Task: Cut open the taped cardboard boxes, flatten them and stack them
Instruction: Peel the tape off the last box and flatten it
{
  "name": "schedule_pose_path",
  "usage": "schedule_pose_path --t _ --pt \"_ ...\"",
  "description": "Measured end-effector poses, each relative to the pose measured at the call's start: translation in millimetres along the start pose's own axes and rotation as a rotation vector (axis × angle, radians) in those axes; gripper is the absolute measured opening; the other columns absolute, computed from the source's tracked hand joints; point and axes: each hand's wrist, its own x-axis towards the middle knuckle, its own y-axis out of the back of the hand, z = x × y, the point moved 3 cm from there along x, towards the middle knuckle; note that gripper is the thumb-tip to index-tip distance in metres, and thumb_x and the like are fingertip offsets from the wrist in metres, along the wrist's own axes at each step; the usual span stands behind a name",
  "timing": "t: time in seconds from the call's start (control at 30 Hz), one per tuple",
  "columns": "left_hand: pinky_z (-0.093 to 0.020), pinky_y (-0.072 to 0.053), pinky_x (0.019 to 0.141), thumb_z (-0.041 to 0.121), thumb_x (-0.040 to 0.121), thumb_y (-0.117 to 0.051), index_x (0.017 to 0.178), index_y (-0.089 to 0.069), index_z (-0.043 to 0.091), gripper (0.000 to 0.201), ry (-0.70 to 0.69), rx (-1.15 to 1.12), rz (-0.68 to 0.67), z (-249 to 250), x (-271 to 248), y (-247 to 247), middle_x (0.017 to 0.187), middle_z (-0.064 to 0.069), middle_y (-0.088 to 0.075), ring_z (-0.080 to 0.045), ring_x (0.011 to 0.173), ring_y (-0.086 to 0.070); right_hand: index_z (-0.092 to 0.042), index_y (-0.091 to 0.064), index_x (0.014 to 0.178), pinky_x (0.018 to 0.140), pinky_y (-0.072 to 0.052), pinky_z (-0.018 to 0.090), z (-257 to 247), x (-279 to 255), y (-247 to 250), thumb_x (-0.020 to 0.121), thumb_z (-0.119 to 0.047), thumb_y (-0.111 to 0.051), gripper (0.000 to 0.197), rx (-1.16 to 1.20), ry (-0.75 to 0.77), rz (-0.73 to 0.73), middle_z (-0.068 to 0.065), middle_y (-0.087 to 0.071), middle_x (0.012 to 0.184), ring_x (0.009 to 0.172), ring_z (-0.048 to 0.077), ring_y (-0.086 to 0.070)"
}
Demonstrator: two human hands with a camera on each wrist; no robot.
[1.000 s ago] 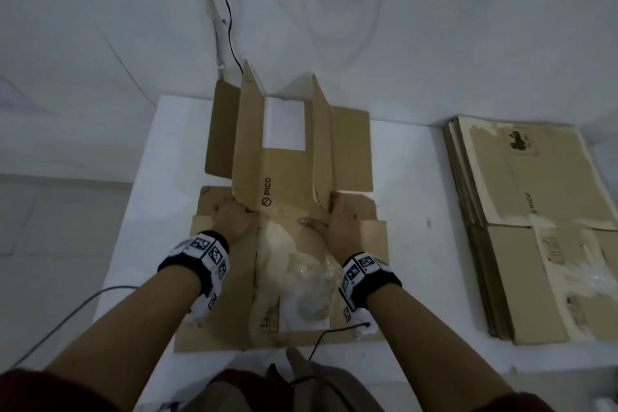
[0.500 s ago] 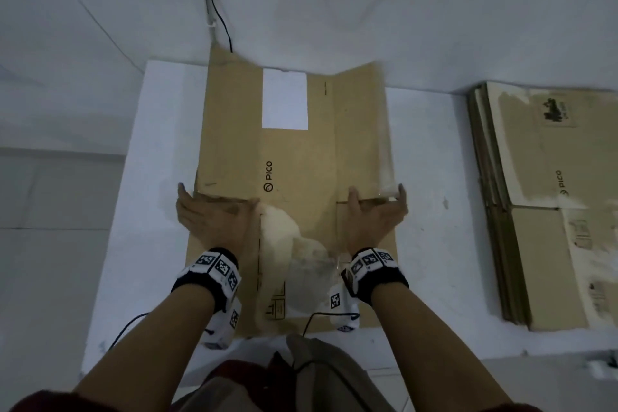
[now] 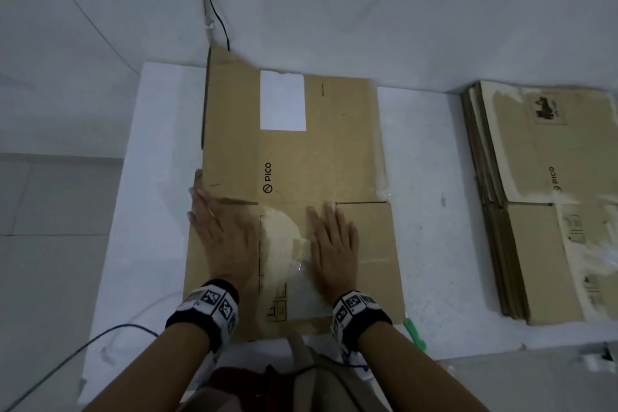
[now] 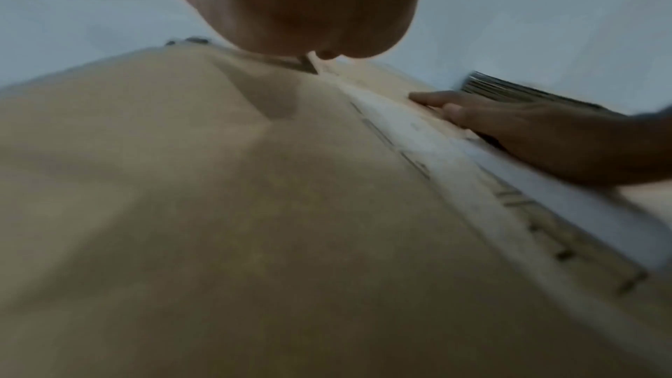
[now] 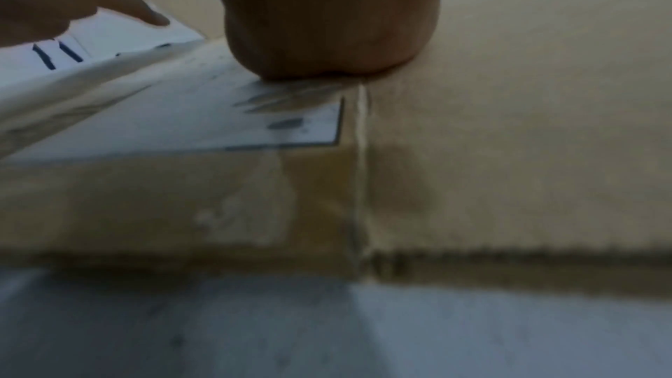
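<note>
White table (image 3: 431, 244) against a white draped backdrop, grey floor off at nine o'clock. At centre, a flattened cardboard box (image 3: 301, 157), lying flat with a white label (image 3: 283, 100) toward twelve o'clock. Left hand (image 3: 222, 234) spread flat, fingers straight, pressing the box near its nine o'clock edge. Right hand (image 3: 331, 244) likewise flat and pressing, just beside a torn pale patch (image 3: 279, 241) between the two hands. At three o'clock, well apart, a stack of flattened boxes (image 3: 548, 204). At five o'clock of the box, a green-handled tool (image 3: 414, 333), partly seen. Black cable (image 3: 214, 0) hanging at twelve o'clock.
</note>
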Motion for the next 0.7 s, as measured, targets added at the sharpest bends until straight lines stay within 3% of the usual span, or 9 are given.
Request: schedule_pose_path --t 0.1,0.13,0.27,0.43,0.53,0.6,0.7 --pt "-0.049 -0.001 0.12 0.035 0.092 -0.056 0.146 0.0 -0.013 0.091 -0.18 0.087 0.003 7 1 0 0.152 -0.036 -0.007 -0.042 0.145 -0.006 -0.039 -0.016 0.156 0.121 -0.01 0.049 -1 1 0 0.101 -0.052 -0.02 0.057 0.014 -0.007 -0.032 -0.005 -0.007 0.166 0.153 0.017 -0.003" --pt "-0.051 -0.001 0.12 0.037 0.092 -0.054 0.146 -0.003 -0.014 0.09 -0.172 0.12 -0.013 7 3 -2 0.152 -0.037 -0.009 -0.043 0.144 -0.006 -0.039 -0.015 0.156 0.121 -0.006 0.048 -1 0 0 0.099 -0.057 -0.021 0.06 0.024 -0.002 -0.039 -0.005 -0.006 0.166 0.153 0.017 -0.002" --pt "-0.057 -0.008 0.117 0.052 0.096 -0.034 0.147 -0.002 -0.013 0.088 0.218 0.179 -0.08 -2 13 -4 0.155 -0.032 -0.004 -0.041 0.146 -0.005 -0.039 -0.015 0.156 0.121 -0.006 0.049 -1 0 1 0.097 -0.065 -0.024 0.066 -0.009 -0.013 -0.037 -0.005 -0.008 0.166 0.153 0.018 -0.002" --pt "-0.055 0.002 0.118 0.053 0.095 -0.04 0.146 0.0 -0.014 0.094 0.232 0.149 -0.239 -21 21 -19 0.157 -0.028 0.004 -0.039 0.147 0.003 -0.038 -0.016 0.156 0.121 -0.005 0.049 1 2 -4 0.097 -0.063 -0.027 0.065 -0.026 -0.016 -0.055 -0.004 -0.008 0.166 0.153 0.02 -0.003" --pt "-0.051 0.001 0.119 0.053 0.095 -0.041 0.145 0.003 -0.015 0.095 0.28 0.138 -0.288 -17 28 -15 0.157 -0.027 0.006 -0.04 0.146 0.0 -0.036 -0.021 0.155 0.119 -0.006 0.049 1 4 -5 0.098 -0.062 -0.025 0.063 -0.022 -0.028 -0.069 -0.001 -0.013 0.165 0.152 0.022 -0.008" --pt "-0.052 -0.001 0.119 0.049 0.097 -0.038 0.146 0.003 -0.013 0.09 0.206 0.156 -0.257 -15 24 -8 0.157 -0.028 0.004 -0.042 0.146 -0.002 -0.037 -0.021 0.156 0.12 -0.006 0.049 3 6 -2 0.099 -0.056 -0.02 0.06 0.001 -0.019 -0.09 -0.002 -0.009 0.166 0.152 0.019 -0.006" --pt "-0.053 -0.005 0.118 0.042 0.099 -0.028 0.151 -0.006 -0.004 0.072 -0.194 0.13 -0.264 -14 -16 -12 0.157 -0.027 -0.004 -0.041 0.146 -0.008 -0.034 -0.015 0.157 0.122 -0.006 0.049 10 0 4 0.099 -0.043 -0.016 0.058 0.063 0.033 -0.14 -0.004 -0.002 0.166 0.153 0.014 0.001"
